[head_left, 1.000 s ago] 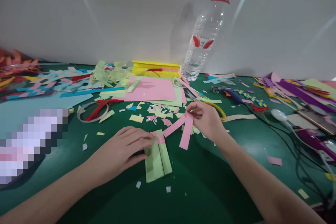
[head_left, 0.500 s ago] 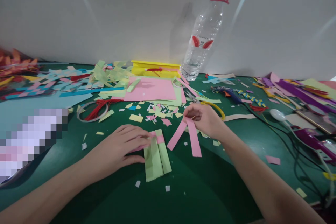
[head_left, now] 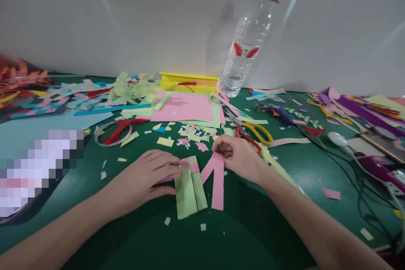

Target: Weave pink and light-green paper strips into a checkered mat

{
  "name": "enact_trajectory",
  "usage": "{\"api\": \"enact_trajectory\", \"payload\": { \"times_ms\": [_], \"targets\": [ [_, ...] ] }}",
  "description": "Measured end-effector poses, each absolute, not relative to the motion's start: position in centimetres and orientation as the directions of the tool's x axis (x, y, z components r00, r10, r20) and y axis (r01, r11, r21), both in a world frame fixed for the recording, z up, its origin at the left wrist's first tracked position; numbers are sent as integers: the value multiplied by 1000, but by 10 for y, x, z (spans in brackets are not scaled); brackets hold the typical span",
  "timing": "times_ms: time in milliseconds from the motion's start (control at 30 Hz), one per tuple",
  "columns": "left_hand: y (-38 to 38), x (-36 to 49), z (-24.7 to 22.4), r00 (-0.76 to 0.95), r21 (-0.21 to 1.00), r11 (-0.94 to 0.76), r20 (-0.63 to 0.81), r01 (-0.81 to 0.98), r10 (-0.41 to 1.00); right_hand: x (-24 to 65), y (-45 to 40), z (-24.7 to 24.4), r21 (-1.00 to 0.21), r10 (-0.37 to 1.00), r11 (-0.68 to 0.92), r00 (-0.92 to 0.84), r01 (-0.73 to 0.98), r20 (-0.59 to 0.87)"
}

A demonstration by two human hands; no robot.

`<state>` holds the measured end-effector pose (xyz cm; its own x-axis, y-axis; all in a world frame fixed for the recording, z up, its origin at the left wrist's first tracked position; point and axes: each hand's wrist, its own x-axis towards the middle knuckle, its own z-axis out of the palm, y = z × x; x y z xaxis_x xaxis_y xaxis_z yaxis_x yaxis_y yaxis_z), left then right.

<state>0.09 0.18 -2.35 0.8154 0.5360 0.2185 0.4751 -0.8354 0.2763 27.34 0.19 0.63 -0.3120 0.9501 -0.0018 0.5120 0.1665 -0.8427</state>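
My left hand rests on the table with bent fingers over the left edge of light green paper strips. Its fingertips hold down a pink band that crosses these strips near their top, and its thumb touches their left side. To the right, my right hand pinches a pink paper strip near its upper end. That strip is folded into two legs, one hanging toward me and the other slanting down left, close to the green strips. Scissors with yellow and red handles lie just beyond my right hand.
Paper scraps litter the table's middle. Pink sheets lie behind them, and a water bottle stands against the wall. A ring with red cords is at left. A glue gun and a purple device with a cable are right.
My right hand has moved left and slightly toward me with the pink strip, bringing it nearer the green strips. More of the scissors now shows. My left hand has barely moved.
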Motion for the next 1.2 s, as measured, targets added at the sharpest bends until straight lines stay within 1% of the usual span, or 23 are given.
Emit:
{"api": "enact_trajectory", "payload": {
  "times_ms": [233,467,633,800,1000,1100,1200],
  "targets": [
    [2,2,-22,825,258,-841,202,475,528,264,-6,6,-784,947,183,-320,593,-21],
    [0,3,-21,822,230,-846,215,482,527,259,-11,1,-787,950,202,-313,584,12],
    [2,3,-22,825,226,-849,217,477,521,253,-14,-3,-781,965,192,-260,595,39],
    [2,4,-21,823,226,-861,260,456,504,249,-20,-5,-784,967,212,-239,583,84],
    [1,4,-22,818,224,-858,267,462,510,247,-22,-9,-767,960,236,-268,596,87],
    [2,4,-21,824,223,-863,263,454,502,249,-22,-5,-723,954,248,-292,645,67],
    [2,4,-21,823,233,-859,255,456,507,253,-21,3,-636,954,238,-298,734,12]
  ]
}}
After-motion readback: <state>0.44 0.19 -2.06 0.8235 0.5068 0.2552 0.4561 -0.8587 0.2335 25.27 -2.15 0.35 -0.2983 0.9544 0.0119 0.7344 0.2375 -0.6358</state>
